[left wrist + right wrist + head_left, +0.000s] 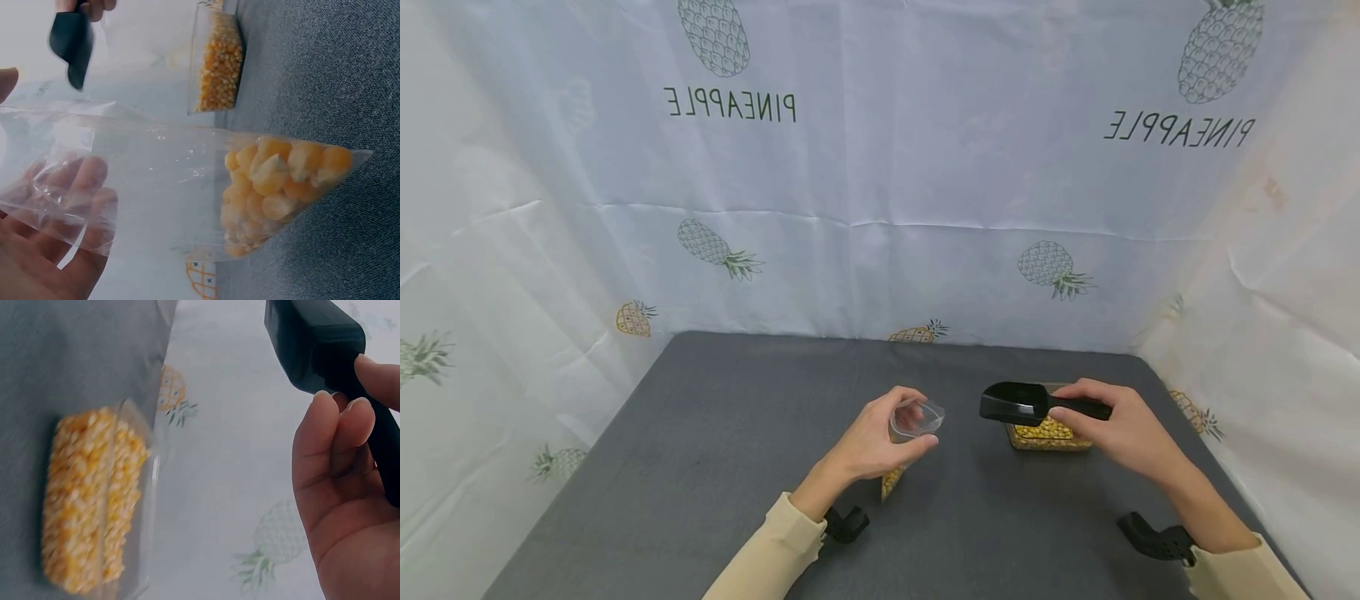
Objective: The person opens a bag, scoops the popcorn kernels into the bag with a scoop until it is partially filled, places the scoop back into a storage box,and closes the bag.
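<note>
My left hand (872, 442) gripped a clear plastic bag (912, 423) by its open mouth, fingers (84, 178) curled round the film and showing through it in the left wrist view. The bag hung above the dark desk (715, 450), its lower corner filled with yellow corn kernels (275, 181) and pointing down toward the surface; I could not tell whether that corner touched the desk. My right hand (1123, 429) held a black scoop (1017, 402) by its handle, fingers (340, 434) wrapped round it, with the bowl of the scoop turned toward the bag and well short of touching it. The scoop hovered just above a clear container (1048, 435) of corn kernels that stood on the desk under my right hand, to the right of the bag. A pale cloth printed with pineapples (880, 167) hung behind and to both sides of the desk.
</note>
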`<state>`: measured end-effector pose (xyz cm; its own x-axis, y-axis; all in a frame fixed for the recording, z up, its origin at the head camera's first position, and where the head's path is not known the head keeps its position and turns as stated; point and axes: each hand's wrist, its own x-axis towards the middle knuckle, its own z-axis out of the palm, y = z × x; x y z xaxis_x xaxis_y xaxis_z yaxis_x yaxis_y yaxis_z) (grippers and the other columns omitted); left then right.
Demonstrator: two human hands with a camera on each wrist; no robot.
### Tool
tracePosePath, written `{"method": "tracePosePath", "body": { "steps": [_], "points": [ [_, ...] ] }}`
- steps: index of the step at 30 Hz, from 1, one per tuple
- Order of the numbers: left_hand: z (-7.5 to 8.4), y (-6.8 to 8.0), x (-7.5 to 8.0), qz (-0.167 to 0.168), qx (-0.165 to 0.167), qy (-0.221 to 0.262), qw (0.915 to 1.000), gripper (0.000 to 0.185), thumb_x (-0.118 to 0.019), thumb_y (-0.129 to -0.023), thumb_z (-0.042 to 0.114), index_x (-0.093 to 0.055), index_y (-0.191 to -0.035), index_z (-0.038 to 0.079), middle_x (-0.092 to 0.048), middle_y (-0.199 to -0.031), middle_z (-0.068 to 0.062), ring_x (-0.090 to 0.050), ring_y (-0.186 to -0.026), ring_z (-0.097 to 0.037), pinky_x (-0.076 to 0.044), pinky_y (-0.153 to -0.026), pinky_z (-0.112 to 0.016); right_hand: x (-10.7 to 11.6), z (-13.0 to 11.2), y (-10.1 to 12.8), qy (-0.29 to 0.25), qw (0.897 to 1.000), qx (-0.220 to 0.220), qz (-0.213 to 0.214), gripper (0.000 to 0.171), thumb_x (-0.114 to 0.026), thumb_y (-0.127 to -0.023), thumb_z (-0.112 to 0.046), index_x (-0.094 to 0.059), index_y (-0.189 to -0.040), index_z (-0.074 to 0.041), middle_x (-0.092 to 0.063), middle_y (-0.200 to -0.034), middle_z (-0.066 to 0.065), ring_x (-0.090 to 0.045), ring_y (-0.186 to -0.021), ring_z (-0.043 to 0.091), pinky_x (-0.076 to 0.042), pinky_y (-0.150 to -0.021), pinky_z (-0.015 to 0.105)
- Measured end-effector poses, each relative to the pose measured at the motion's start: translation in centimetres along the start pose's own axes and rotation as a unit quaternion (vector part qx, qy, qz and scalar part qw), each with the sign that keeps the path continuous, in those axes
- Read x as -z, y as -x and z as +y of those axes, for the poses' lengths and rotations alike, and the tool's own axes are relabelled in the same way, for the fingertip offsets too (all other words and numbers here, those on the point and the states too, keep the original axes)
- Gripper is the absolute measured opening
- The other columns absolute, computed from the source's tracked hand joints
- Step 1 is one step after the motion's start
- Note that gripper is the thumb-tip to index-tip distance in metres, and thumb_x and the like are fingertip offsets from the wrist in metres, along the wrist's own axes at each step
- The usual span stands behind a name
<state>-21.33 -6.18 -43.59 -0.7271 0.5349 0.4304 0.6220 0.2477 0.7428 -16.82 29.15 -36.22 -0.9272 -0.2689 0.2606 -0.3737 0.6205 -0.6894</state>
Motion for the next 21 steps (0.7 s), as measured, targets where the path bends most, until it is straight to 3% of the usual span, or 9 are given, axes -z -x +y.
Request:
{"method": "tracePosePath", "body": {
  "steps": [4, 11, 21],
  "points": [
    [0.1, 0.0, 0.0, 0.0, 0.003, 0.003, 1.0, 0.049, -0.071, -0.095, 0.032, -0.057, -0.132, 0.003, -0.065, -0.109, -0.014, -0.061, -0.092, -0.013, -0.053, -0.083, -0.031, 0.5, 1.2, 0.5, 0.015, 0.999, -0.03, 0.014, 0.03, -0.07, -0.098, -0.018, -0.068, -0.125, -0.005, -0.067, -0.111, 0.011, -0.068, -0.068, 0.013, -0.052, -0.063, 0.033],
    [0.2, 0.1, 0.1, 0.002, 0.0, 0.0, 1.0, 0.049, -0.072, -0.094, 0.03, -0.057, -0.131, 0.004, -0.065, -0.108, -0.012, -0.061, -0.091, -0.011, -0.053, -0.083, -0.03, 1.1, 3.4, 1.2, 0.029, 0.997, -0.072, 0.025, 0.035, -0.068, -0.1, -0.021, -0.065, -0.129, -0.002, -0.068, -0.078, -0.001, -0.065, -0.066, 0.015, -0.049, -0.063, 0.032],
    [0.1, 0.1, 0.1, 0.003, -0.007, 0.003, 1.0, 0.046, -0.072, -0.094, 0.03, -0.057, -0.131, 0.007, -0.065, -0.107, -0.006, -0.061, -0.091, -0.011, -0.053, -0.083, -0.03, 1.6, 6.1, 2.5, 0.045, 0.993, -0.107, 0.033, 0.04, -0.068, -0.1, -0.028, -0.063, -0.129, 0.0, -0.065, -0.073, 0.005, -0.061, -0.067, 0.021, -0.043, -0.057, 0.032]
  ]
}}
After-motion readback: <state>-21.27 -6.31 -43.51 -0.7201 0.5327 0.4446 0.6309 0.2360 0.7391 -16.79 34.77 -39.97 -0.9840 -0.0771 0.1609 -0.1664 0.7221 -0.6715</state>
